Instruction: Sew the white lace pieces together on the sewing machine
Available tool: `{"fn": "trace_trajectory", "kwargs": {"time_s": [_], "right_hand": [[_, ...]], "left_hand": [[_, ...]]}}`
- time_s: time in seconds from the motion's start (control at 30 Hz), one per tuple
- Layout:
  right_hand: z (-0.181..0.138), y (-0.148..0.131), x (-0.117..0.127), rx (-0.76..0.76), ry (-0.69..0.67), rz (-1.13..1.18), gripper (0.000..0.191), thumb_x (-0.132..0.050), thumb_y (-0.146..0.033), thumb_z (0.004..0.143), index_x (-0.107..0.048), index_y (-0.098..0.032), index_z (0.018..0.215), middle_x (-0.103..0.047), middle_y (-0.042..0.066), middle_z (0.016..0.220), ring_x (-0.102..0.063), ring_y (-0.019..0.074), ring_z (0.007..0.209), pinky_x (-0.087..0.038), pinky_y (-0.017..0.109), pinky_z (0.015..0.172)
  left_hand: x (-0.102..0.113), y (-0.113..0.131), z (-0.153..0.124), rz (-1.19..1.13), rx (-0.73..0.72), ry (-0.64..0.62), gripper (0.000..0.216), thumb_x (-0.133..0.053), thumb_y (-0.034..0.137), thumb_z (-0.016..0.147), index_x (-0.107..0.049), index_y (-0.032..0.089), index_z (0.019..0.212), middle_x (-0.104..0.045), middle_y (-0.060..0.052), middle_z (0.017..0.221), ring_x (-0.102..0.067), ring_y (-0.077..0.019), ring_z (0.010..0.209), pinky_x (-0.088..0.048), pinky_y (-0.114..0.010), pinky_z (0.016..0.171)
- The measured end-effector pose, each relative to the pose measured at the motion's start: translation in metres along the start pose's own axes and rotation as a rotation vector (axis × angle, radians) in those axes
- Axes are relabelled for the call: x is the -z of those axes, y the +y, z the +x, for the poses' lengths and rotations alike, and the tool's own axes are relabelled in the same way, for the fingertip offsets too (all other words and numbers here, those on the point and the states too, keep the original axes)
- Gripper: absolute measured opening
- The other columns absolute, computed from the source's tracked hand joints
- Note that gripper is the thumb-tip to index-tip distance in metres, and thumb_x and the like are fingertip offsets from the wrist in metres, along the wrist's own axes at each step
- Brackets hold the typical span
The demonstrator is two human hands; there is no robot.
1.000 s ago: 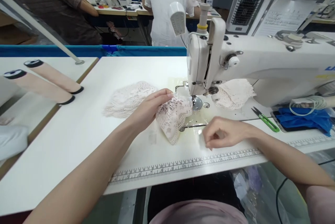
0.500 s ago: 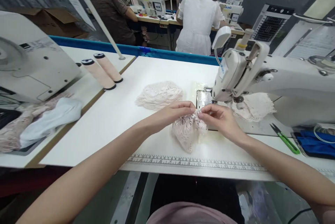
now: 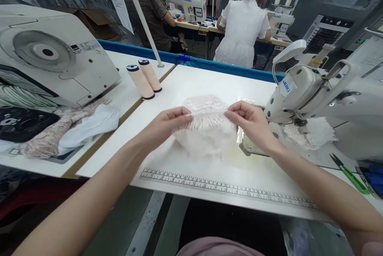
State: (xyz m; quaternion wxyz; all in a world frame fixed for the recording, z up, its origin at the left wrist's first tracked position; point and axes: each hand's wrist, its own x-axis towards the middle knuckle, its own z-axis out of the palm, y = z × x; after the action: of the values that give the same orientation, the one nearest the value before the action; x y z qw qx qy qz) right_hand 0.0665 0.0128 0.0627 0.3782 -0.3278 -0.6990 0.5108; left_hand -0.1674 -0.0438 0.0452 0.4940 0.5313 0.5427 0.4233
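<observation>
Between my two hands a pale pink lace piece (image 3: 206, 132) is stretched by its upper edge, its lower part smeared by motion. My left hand (image 3: 175, 119) pinches the left end between thumb and fingers. At the right end my right hand (image 3: 247, 118) pinches the same edge, close to the sewing machine's plate. Just behind the held piece lies a stack of similar lace (image 3: 206, 101), partly covered by it. More lace (image 3: 311, 131) rests under the head of the white sewing machine (image 3: 302, 88) on the right.
Two peach thread cones (image 3: 140, 82) stand at the left table joint. Another machine (image 3: 60, 56) and a white cloth (image 3: 89, 128) are further left. Green-handled thread snips (image 3: 350, 174) lie at right. A printed ruler (image 3: 215, 188) runs along the front edge. Two people sit at machines beyond.
My hands have moved apart, mainly the left one leftward, and the bunched lace is now spread between them, away from the needle area. The camera view has turned left.
</observation>
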Motion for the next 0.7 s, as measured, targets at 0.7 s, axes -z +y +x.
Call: {"fn": "trace_trajectory", "kwargs": {"time_s": [0.7], "right_hand": [[0.081, 0.073, 0.004, -0.078, 0.168, -0.697, 0.012, -0.05, -0.025, 0.088, -0.059, -0.021, 0.094, -0.061, -0.003, 0.064, -0.055, 0.0153, 0.065, -0.031, 0.025, 0.06]], "left_hand": [[0.002, -0.015, 0.114, 1.228, -0.148, 0.452, 0.037, -0.04, 0.028, 0.089, -0.06, 0.022, 0.119, -0.068, -0.011, 0.109, -0.062, -0.0317, 0.103, -0.045, -0.042, 0.081]]}}
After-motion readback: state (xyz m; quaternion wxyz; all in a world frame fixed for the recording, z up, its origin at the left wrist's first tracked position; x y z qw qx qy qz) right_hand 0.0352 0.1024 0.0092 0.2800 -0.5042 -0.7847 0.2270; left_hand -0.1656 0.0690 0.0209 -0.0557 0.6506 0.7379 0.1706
